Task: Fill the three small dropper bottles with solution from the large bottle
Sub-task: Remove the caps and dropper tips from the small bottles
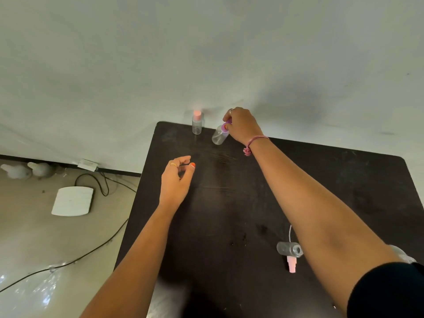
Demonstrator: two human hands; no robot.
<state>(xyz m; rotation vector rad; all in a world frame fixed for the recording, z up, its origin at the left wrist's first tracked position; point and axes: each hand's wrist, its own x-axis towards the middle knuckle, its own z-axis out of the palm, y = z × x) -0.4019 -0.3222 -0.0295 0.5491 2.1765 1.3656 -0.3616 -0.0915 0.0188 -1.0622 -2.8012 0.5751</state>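
Dark rectangular table (pixel 298 180) is my landmark. At its far edge my right hand (pixel 243 125) pinches the purple cap of a small clear plastic bottle with purple top (pixel 219 134), which hangs tilted, base toward me; I judge it is being lifted or set down by the cap, since that is the easiest part to grasp. Just left of it, also at the far edge, a small clear bottle with a pink cap (pixel 197 123) stands upright, capped. My left hand (pixel 176 177) hovers over the table's left-middle, fingers loosely curled around nothing, likely ready to steady a bottle. Near the table's front right, beside my right forearm, a clear uncapped bottle lying on its side (pixel 288 249) rests just above a loose pink nozzle piece (pixel 292 265). I cannot tell which is the large bottle. White flat device (pixel 73 201) lies on the floor left of the table.
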